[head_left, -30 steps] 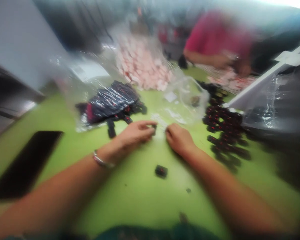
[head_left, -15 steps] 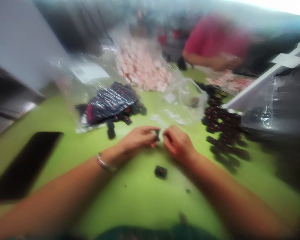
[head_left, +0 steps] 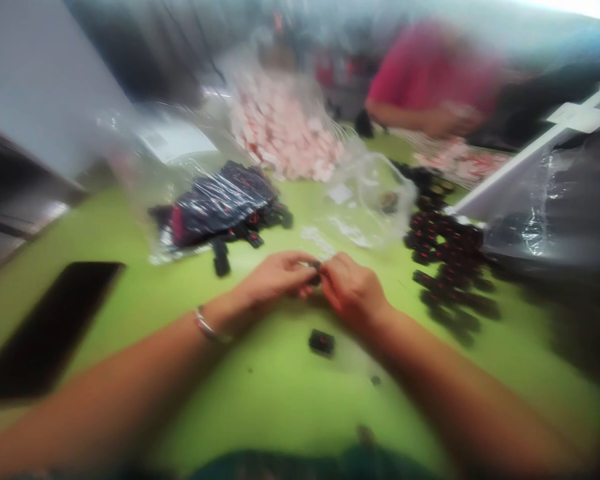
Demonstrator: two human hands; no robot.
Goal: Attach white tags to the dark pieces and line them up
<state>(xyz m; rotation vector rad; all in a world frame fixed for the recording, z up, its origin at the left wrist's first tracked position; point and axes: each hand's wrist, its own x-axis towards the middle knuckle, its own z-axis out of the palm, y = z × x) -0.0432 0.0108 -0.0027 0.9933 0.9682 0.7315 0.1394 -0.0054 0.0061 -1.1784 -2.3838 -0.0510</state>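
Observation:
Over the middle of the green table (head_left: 280, 400), my left hand (head_left: 280, 277) pinches a small black plastic part (head_left: 314, 268) between thumb and fingers. My right hand (head_left: 353, 287) is closed right against that part, its fingertips meeting the left ones. Whatever sits in the right fingers is too small or hidden to make out. Nearer to me lies a black block with a reddish mark (head_left: 322, 343), touched by neither hand. Small white pieces (head_left: 317, 240) are scattered just beyond my fingers.
At the left back, a clear bag of black parts (head_left: 225, 200) lies near a loose black part (head_left: 221, 259). A dark phone-like slab (head_left: 55, 327) is at left. Black parts (head_left: 445, 247) pile up at right. Behind are a bag of pinkish pieces (head_left: 285, 127) and a person in pink (head_left: 430, 80).
My right hand has moved left, closing the small gap to the black part in my left hand. The left hand has stayed nearly in place.

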